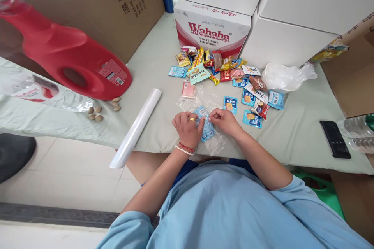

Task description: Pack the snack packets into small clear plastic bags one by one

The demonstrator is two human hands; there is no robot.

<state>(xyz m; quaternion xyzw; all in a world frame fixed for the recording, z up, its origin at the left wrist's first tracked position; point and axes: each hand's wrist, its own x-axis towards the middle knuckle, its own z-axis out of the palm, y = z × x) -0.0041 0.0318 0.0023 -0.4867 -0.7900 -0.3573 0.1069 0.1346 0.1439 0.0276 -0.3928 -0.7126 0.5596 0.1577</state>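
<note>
Head view. The forearms (160,184) converge at the near edge of the table (163,124). The left hand (187,127) curls, thumb against a blue packet (208,133); whether its fingers grip cannot be told. The right hand (224,121) pinches the packet's upper right edge, thumb to forefinger. Clear film (216,146) surrounds the packet; beyond, snack packets (225,76) lie before a carton (210,27).

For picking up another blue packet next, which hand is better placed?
Probably the right hand: the nearest loose blue packet lies just beyond it, while the left hand is farther away.
</note>
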